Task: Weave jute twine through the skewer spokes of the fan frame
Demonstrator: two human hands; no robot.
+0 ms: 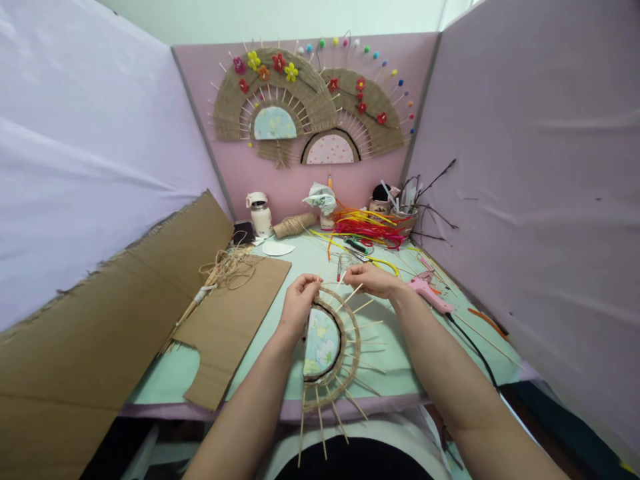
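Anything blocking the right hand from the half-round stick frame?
Nothing visible. The right hand is just off the upper end of the stick frame, a thin pale piece at its fingertips. Yellow-handled scissors lie beyond that hand; the pink glue gun lies right of it.

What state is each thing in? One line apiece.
left hand: gripping upper end of fan frame
right hand: pinching a thin pale piece
fan frame: sticks jutting out, flat edge facing left
flask: upright, lid apparently raised
twine roll: on its side
glue gun: lying down, cord attached
scissors: lying flat, blade opening unclear
pipe cleaners: loosely heaped
notched cardboard: lying flat
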